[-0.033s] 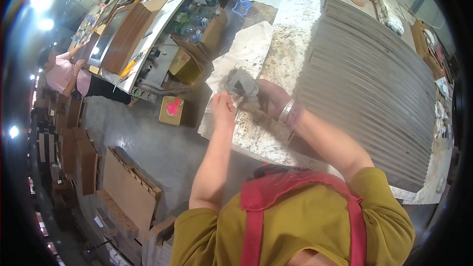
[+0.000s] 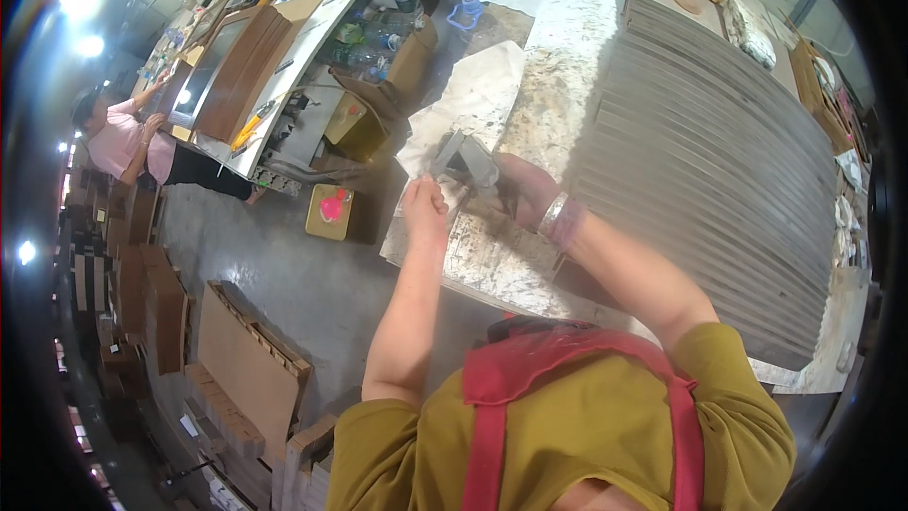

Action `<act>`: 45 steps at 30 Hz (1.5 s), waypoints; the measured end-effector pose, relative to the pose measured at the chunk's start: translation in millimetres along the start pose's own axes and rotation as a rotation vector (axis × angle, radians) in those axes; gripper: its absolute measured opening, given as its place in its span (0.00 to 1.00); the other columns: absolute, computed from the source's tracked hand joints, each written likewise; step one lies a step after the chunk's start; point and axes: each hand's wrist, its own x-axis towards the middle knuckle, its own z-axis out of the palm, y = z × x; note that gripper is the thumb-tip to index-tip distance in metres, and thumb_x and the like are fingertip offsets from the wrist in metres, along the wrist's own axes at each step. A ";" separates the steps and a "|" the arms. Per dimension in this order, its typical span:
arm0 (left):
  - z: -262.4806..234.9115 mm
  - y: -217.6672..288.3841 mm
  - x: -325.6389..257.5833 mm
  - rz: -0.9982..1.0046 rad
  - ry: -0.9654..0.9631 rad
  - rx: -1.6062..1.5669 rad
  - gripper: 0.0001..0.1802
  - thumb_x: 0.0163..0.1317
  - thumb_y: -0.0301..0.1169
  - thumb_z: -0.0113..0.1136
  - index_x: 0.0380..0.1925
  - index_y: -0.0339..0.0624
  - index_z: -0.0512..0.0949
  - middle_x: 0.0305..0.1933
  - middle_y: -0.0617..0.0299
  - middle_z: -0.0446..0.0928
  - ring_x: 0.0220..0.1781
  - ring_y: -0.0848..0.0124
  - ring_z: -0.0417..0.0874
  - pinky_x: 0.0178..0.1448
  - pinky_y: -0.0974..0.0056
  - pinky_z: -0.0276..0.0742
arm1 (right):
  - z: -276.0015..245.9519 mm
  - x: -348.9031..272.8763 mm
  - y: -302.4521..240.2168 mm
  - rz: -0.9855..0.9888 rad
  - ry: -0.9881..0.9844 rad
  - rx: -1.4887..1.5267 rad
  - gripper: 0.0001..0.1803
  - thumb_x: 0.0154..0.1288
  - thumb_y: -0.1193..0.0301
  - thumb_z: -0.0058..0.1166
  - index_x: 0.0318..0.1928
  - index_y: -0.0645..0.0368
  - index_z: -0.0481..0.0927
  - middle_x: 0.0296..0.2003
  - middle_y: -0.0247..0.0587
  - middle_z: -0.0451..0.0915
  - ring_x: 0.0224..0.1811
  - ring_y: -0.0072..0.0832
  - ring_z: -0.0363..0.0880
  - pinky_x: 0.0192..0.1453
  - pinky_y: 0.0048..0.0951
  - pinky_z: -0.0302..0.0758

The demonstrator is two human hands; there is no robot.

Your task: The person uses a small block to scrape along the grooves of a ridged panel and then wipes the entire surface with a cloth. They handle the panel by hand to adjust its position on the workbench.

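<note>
- The person in the yellow shirt and red apron is standing at a long work table (image 2: 530, 265) with a speckled, worn top.
- Both hands are meeting over the near edge of that table, holding one small grey metal piece (image 2: 465, 163) between them.
- The left hand (image 2: 426, 213) is closing around the lower side of the grey piece, fingers curled on it.
- The right hand (image 2: 523, 191) is gripping the other side; a bracelet is sitting on that wrist.
- The piece is being held up just above the table, next to a crumpled white sheet (image 2: 473, 99).
- A big stack of flat grey strips (image 2: 700, 170) is lying on the table to the right, in neat rows. It looks full, so much of the work is likely waiting.
- No heap of finished pieces is showing near the hands, so it is hard to tell how many are done.
- Across the floor, another person in a pink top (image 2: 118, 142) is working at a different bench (image 2: 284, 66).
- Brown cardboard boxes (image 2: 246, 369) are standing on the floor to the left.
</note>
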 end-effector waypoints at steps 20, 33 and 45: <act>18.9 -2.5 -24.2 0.060 0.040 0.000 0.11 0.70 0.33 0.51 0.27 0.47 0.67 0.24 0.71 0.62 0.24 0.82 0.59 0.27 0.74 0.55 | 14.4 2.1 1.3 0.044 -0.060 -0.050 0.23 0.75 0.58 0.35 0.56 0.63 0.71 0.45 0.48 0.81 0.35 0.30 0.81 0.30 0.26 0.76; 3.1 30.9 8.0 0.717 0.028 1.111 0.09 0.63 0.30 0.58 0.28 0.35 0.72 0.24 0.59 0.70 0.28 0.66 0.70 0.37 0.61 0.68 | -90.7 -141.6 -74.9 -0.497 0.041 -0.246 0.17 0.70 0.56 0.50 0.45 0.57 0.77 0.35 0.34 0.81 0.35 0.22 0.79 0.41 0.27 0.79; 37.6 -69.0 -115.8 0.804 -0.793 1.518 0.39 0.50 0.45 0.71 0.58 0.36 0.68 0.58 0.49 0.71 0.60 0.53 0.69 0.65 0.54 0.59 | -62.7 -226.1 -10.7 -0.747 0.748 -1.837 0.29 0.61 0.61 0.57 0.61 0.53 0.68 0.56 0.47 0.75 0.54 0.46 0.76 0.58 0.44 0.70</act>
